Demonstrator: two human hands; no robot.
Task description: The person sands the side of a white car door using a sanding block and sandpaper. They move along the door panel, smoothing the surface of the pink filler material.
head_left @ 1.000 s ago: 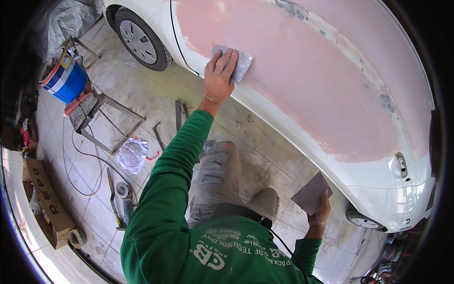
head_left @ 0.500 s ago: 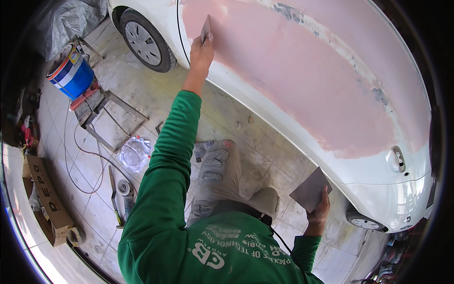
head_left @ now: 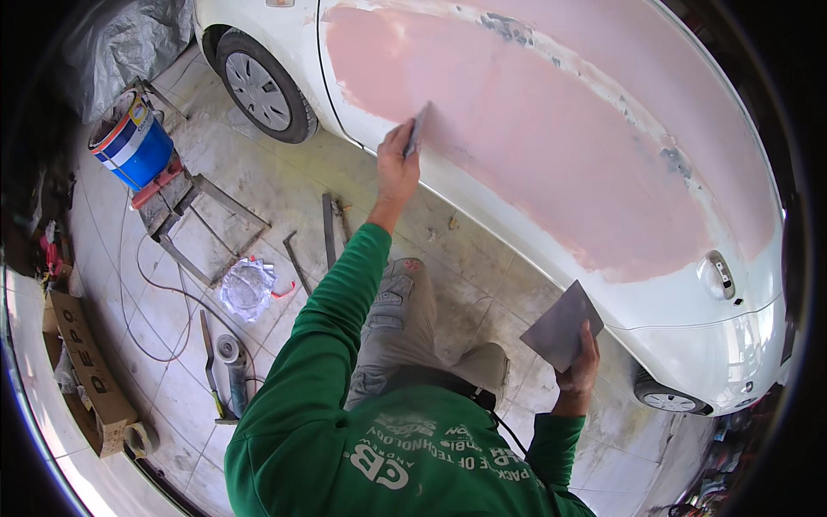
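A white car door (head_left: pixel 534 237) stretches across the upper right, its middle coated with pink body filler (head_left: pixel 551 164). My left hand (head_left: pixel 398 168) is closed around a thin grey putty spreader (head_left: pixel 418 129), whose blade edge meets the filler's lower left border. Lower right, beside the sill, my right hand (head_left: pixel 582 366) grips a second, wider dark grey spreader plate (head_left: pixel 564 327), held away from the door. Patches of bare metal (head_left: pixel 506 28) show along the strip above the filler.
On the left, a blue paint bucket (head_left: pixel 138 142) stands on a metal step stand (head_left: pixel 177 202). An angle grinder (head_left: pixel 233 366), a foil-like silvery round piece (head_left: pixel 247 289), a cord and bars (head_left: pixel 329 231) lie on the tiled floor. A cardboard box (head_left: pixel 86 370) sits further left.
My left hand has swept the spreader down and to the right along the filler's lower edge. My right hand with its plate has shifted only slightly.
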